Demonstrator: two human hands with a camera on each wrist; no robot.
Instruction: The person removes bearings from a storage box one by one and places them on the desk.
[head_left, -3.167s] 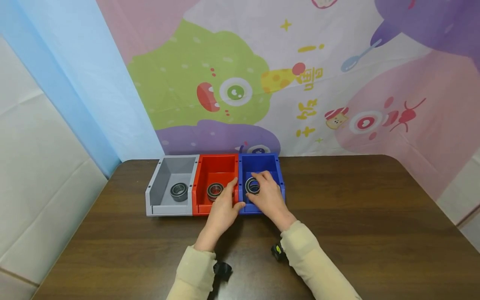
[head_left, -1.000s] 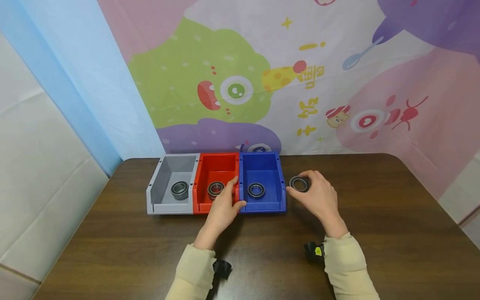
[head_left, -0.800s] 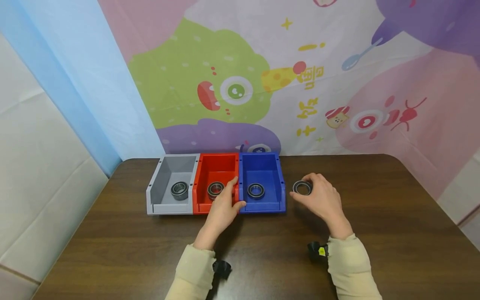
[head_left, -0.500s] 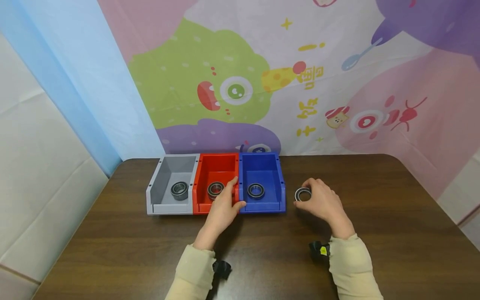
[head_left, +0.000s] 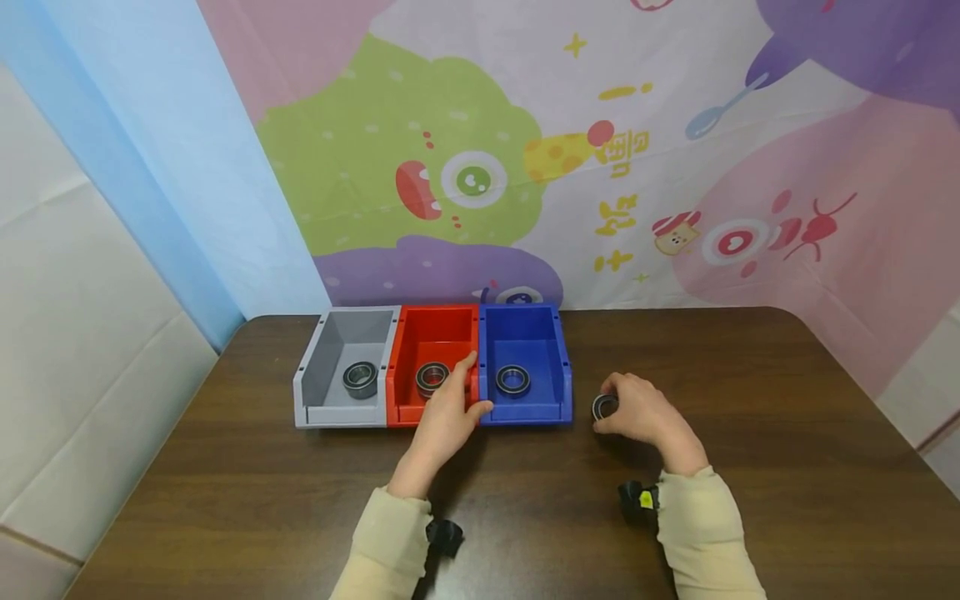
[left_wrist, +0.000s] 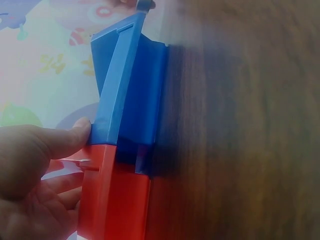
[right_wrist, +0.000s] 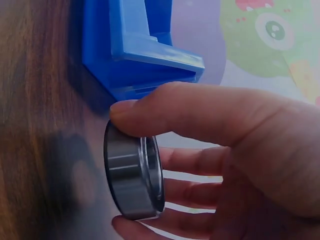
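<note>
Three joined plastic bins stand in a row: a grey bin (head_left: 345,417), a red bin (head_left: 408,414) and a blue bin (head_left: 528,414). My left hand (head_left: 446,421) grips the adjoining walls of the red and blue bins, its thumb on the blue side. Right of the bins, my right hand (head_left: 645,414) pinches a ball bearing (right_wrist: 125,167) between thumb and fingers, close over the table. One bearing (head_left: 360,392) shows in the grey bin, another bearing (head_left: 423,380) in the red bin partly behind my left fingers, and a third bearing (head_left: 502,382) in the blue bin.
The brown wooden table (head_left: 787,433) carries the bins near its back edge. Behind it hangs a cartoon-printed cloth (head_left: 585,225). A black wrist camera (head_left: 445,537) sits at the left sleeve and another camera (head_left: 636,500) at the right.
My right hand has left the blue bin with a bearing, moved right, then come down and nearer over the table. One bearing stays in the blue bin. The left hand keeps its place.
</note>
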